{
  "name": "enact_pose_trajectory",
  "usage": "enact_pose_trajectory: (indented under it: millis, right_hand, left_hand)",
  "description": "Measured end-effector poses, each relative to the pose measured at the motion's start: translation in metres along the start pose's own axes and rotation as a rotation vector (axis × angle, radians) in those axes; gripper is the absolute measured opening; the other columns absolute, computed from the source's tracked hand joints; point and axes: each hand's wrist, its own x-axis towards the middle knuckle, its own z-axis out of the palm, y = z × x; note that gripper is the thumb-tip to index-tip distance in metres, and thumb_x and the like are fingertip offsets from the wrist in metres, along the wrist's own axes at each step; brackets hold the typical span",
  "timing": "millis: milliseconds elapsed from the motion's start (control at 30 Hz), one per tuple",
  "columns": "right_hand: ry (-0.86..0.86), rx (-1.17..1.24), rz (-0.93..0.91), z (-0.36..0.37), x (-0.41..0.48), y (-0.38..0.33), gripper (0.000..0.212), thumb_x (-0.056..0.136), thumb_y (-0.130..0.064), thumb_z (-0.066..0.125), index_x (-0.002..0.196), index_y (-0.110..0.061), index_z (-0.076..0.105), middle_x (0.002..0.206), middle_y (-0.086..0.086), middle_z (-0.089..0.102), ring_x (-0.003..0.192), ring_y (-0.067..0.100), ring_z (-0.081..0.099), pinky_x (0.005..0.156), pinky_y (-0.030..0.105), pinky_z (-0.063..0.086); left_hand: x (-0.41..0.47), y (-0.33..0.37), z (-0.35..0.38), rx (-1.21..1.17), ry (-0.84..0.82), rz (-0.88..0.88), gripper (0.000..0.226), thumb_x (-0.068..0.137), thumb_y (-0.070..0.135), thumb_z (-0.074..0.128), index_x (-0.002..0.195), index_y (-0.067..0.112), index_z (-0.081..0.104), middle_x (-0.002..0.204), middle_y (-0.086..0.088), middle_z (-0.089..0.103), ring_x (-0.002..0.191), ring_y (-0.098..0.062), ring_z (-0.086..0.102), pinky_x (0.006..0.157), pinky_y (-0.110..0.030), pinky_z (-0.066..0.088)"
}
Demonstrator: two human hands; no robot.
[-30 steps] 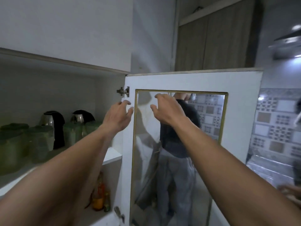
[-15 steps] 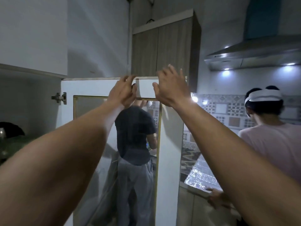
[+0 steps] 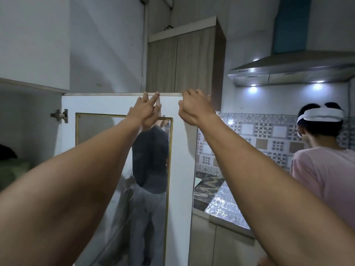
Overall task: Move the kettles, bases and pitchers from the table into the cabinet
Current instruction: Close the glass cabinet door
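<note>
Change: since a second ago we have swung our view off the shelf; both hands have risen to the cabinet door's (image 3: 119, 104) top edge.
Meaning: we judge loading done, door closing next.
Left hand (image 3: 145, 110): fingers spread, flat on door, holding nothing.
Right hand (image 3: 194, 108): loosely curled at door's corner, empty.
Kettle (image 3: 6, 153): dark shape left of door, well apart from hands.

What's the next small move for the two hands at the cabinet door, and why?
Probably swing the cabinet door shut. It stands open, hinge exposed, with the left hand on its inner face near the top and the right hand curled at its top outer corner. Neither hand holds anything, and dark and green items already sit at the cabinet's left edge, so closing looks next.
</note>
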Motion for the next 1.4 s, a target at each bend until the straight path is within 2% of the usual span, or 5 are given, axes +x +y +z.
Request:
enact_pose_trajectory:
  millis: [333, 633, 833, 1100, 1400]
  right_hand:
    - [0.140, 0.412, -0.037, -0.092, -0.046, -0.077, 0.033, 0.092, -0.014, 0.039, 0.061, -0.009, 0.050, 0.067, 0.007, 0.058, 0.072, 0.031, 0.057, 0.090, 0.047, 0.039]
    - [-0.025, 1.363, -0.039, -0.117, -0.076, -0.184, 0.047, 0.108, -0.027, 0.037, 0.093, -0.001, 0.073, 0.089, 0.009, 0.074, 0.070, 0.008, 0.070, 0.049, 0.009, 0.046]
    - [-0.174, 1.182, -0.222, -0.081, -0.077, -0.293, 0.043, 0.100, -0.041, 0.041, 0.089, -0.013, 0.071, 0.106, 0.010, 0.071, 0.101, 0.029, 0.064, 0.081, 0.038, 0.044]
    - [-0.273, 1.040, -0.425, -0.041, -0.081, -0.416, 0.066, 0.106, -0.042, 0.037, 0.162, -0.021, 0.009, 0.162, 0.010, 0.031, 0.145, 0.030, 0.035, 0.116, 0.041, 0.028]
    - [-0.236, 0.844, -0.494, 0.018, -0.046, -0.505, 0.073, 0.103, -0.052, 0.033, 0.156, -0.041, -0.016, 0.168, 0.012, -0.011, 0.155, 0.032, -0.004, 0.120, 0.065, 0.005]
  left_hand:
    - [-0.096, 0.004, -0.104, -0.273, 0.215, -0.103, 0.055, 0.104, 0.047, 0.023, 0.128, 0.019, 0.064, 0.113, -0.013, 0.068, 0.115, -0.034, 0.057, 0.087, -0.036, 0.041]
    - [-0.191, -0.017, -0.233, -0.649, 0.261, -0.295, 0.075, 0.102, 0.057, 0.012, 0.123, 0.010, 0.068, 0.128, -0.011, 0.065, 0.103, -0.017, 0.060, 0.081, -0.024, 0.046]
    - [-0.252, -0.059, -0.304, -0.677, 0.293, -0.444, 0.091, 0.090, 0.078, 0.013, 0.131, 0.013, 0.061, 0.130, -0.011, 0.064, 0.114, -0.025, 0.059, 0.105, -0.053, 0.038]
    - [-0.290, -0.132, -0.353, -0.054, 0.615, -0.401, 0.025, 0.098, 0.037, 0.055, 0.100, 0.013, 0.063, 0.083, 0.002, 0.058, 0.071, -0.012, 0.051, 0.068, -0.029, 0.037]
    - [-0.296, -0.240, -0.358, 0.719, 0.524, -0.516, 0.075, 0.105, 0.021, 0.038, 0.154, 0.018, -0.018, 0.160, -0.020, -0.024, 0.150, -0.035, -0.012, 0.118, -0.053, -0.003]
